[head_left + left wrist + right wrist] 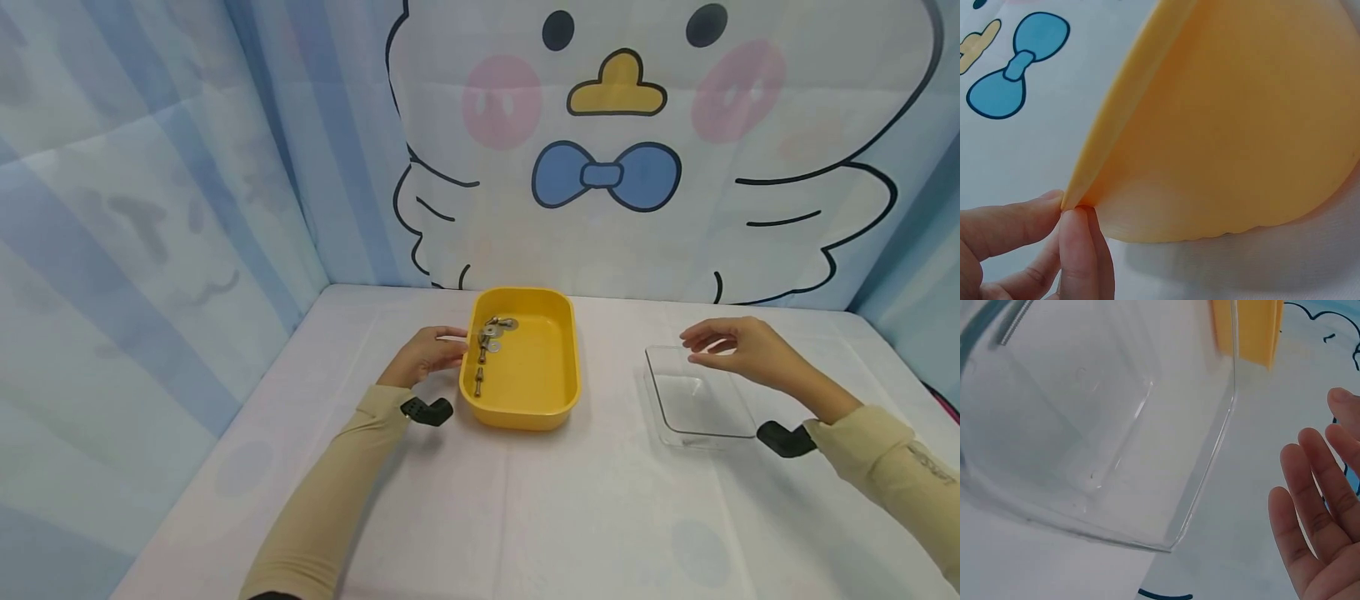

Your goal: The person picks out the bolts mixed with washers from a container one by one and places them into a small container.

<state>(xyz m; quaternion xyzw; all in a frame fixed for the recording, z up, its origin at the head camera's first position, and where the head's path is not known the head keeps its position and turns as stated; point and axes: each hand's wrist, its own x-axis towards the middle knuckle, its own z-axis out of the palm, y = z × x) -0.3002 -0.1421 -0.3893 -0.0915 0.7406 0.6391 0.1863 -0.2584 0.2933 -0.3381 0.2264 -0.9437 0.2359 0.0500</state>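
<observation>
My left hand (pixel 432 357) pinches the left rim of a yellow plastic tray (pixel 532 414); in the left wrist view, the thumb and fingertips meet on the rim (pixel 1116 112). Metal bolts (pixel 480 381) and round washers (pixel 493 345) lie inside the tray, gathered along its left side. Over the far right part of a clear square container (pixel 678 400) hovers my right hand (pixel 738 348), fingers loosely bent and holding nothing. The right wrist view has this hand's fingers apart, beside the container's wall. A ridged metal piece (pixel 1016 324) shows at the top left of that view.
A pale cloth covers the table (pixel 570 517). Behind it hangs a curtain (pixel 600 242) with a cartoon face and blue bow tie, and another curtain (pixel 150 250) borders the left side. Black wrist mounts (pixel 786 439) sit at both cuffs.
</observation>
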